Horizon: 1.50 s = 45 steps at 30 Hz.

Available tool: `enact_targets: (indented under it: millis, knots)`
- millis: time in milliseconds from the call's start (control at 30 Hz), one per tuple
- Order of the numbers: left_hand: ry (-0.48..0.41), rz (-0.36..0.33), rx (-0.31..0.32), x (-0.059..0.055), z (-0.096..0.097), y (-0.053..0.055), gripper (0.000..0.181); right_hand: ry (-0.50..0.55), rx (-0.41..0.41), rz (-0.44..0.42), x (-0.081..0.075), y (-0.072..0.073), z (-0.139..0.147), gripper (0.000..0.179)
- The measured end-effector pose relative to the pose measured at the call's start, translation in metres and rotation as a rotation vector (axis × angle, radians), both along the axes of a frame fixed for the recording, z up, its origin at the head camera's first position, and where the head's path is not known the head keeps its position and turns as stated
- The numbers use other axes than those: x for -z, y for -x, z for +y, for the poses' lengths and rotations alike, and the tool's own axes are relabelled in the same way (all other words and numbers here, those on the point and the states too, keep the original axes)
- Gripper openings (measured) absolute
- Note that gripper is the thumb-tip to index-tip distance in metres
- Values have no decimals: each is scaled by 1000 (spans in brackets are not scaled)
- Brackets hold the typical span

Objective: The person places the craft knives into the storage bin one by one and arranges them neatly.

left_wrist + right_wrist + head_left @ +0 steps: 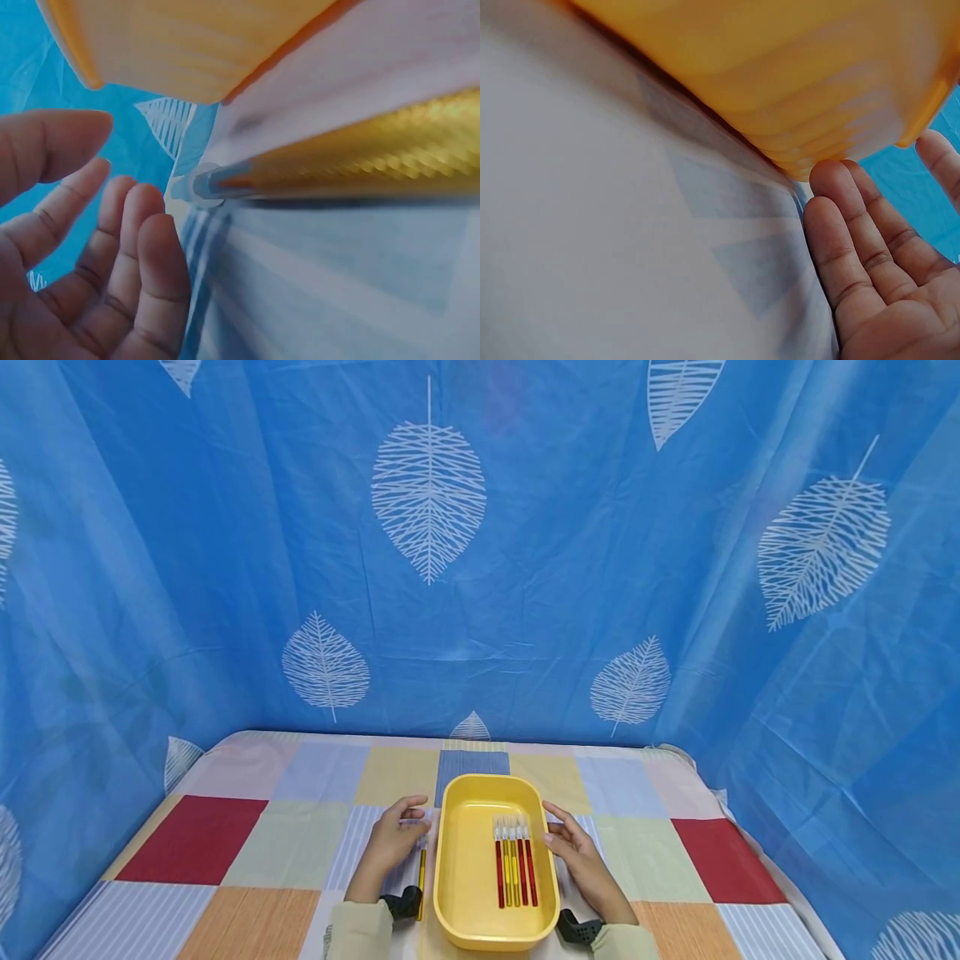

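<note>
A yellow plastic tray [465,860] stands lengthwise between my two hands. Inside it, toward the right, lie several slim capped tools [515,864] side by side, some with red handles and some gold. My left hand [392,842] is left of the tray, apart from it, fingers loosely bent around nothing. One more slim tool [360,157], with a knurled gold handle and clear cap, lies on the cloth between that hand and the tray. At the tray's right side, my right hand [583,860] has fingertips right at the rim and wall, its fingers [866,240] nearly straight.
A patchwork cloth [285,843] in coloured squares covers the table. Blue curtains [525,568] with white leaf prints hang behind the table and along both sides. Dark bands [405,902] sit on both wrists, beside pale sleeves.
</note>
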<state>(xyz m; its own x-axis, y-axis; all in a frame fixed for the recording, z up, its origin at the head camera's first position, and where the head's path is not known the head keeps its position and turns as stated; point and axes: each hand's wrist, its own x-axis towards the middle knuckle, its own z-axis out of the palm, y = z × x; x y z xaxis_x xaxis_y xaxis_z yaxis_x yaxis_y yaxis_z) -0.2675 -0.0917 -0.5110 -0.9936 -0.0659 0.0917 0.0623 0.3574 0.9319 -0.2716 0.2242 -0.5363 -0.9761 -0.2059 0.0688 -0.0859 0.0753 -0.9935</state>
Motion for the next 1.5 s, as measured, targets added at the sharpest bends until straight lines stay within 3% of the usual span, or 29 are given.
enact_targets:
  millis: [167, 433, 733, 1267, 1500]
  knots:
    - [27, -33, -3, 2, -1, -1, 45, -3, 2, -3, 0, 0, 0, 54]
    - [216, -99, 11, 0, 0, -2, 60, -8, 7, 1, 0, 0, -1, 54]
    - [364, -81, -4, 0, 4, 0, 59, -4, 12, 2, 1, 1, -2, 54]
    - [285, -84, -9, 1, 3, 0, 53, -4, 13, -6, 0, 1, -1, 54]
    - [252, -120, -32, -1, 3, -1, 53, -2, 9, -7, 0, 1, -1, 54]
